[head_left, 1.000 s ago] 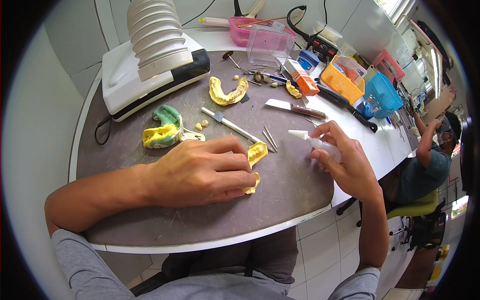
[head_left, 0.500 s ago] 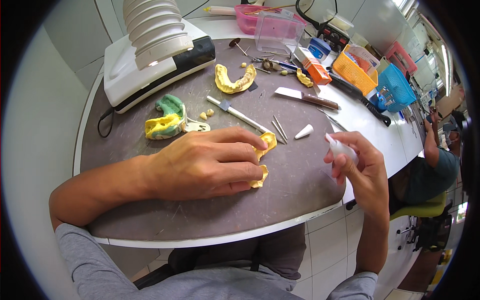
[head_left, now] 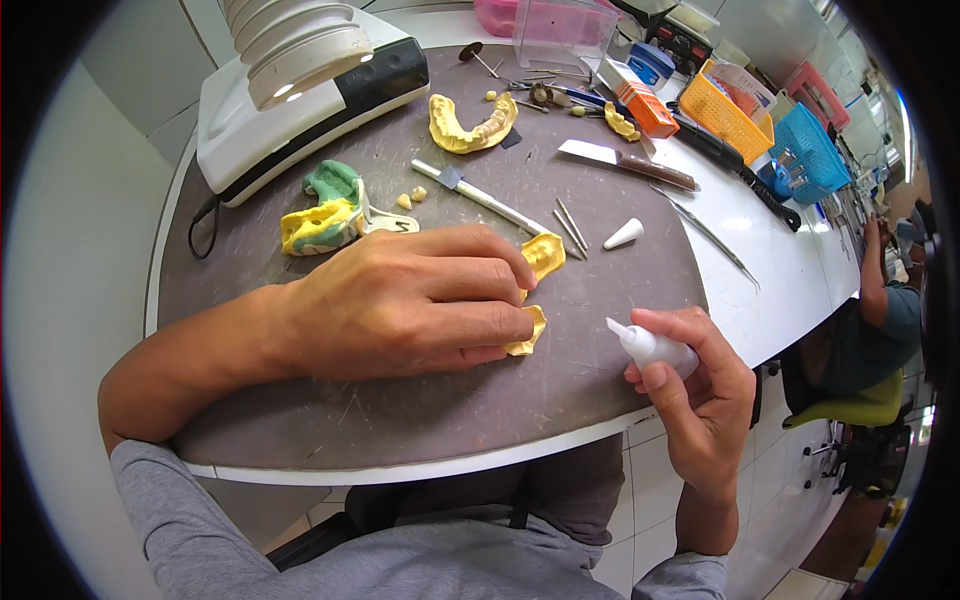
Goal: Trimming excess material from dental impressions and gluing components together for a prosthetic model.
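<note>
My left hand [head_left: 400, 300] rests on the mat, its curled fingers gripping two yellow plaster dental cast pieces, the farther one [head_left: 543, 257] and the nearer one [head_left: 528, 332]. The fingers cover part of both. In my right hand [head_left: 708, 400] is a small white squeeze bottle [head_left: 660, 348], held between thumb and fingers. Its uncapped nozzle points left toward the pieces, apart from them. A white cone-shaped cap [head_left: 624, 234] lies beyond the bottle. Close to it are thin metal pins [head_left: 571, 226] and a white-handled tool [head_left: 480, 203].
A green and yellow cast [head_left: 325, 215] stands at left, a horseshoe-shaped yellow cast [head_left: 468, 130] farther back. A white suction unit [head_left: 300, 120] fills the back left. Right of centre lie a knife [head_left: 640, 168] and a metal probe [head_left: 715, 240]. Baskets [head_left: 728, 110] line the back right; a co-worker [head_left: 870, 330] sits beyond.
My right hand has come lower and left, bringing the bottle nearer the plaster pieces, with its nozzle now pointing more to the left. My left hand keeps its hold. The view has shifted slightly.
</note>
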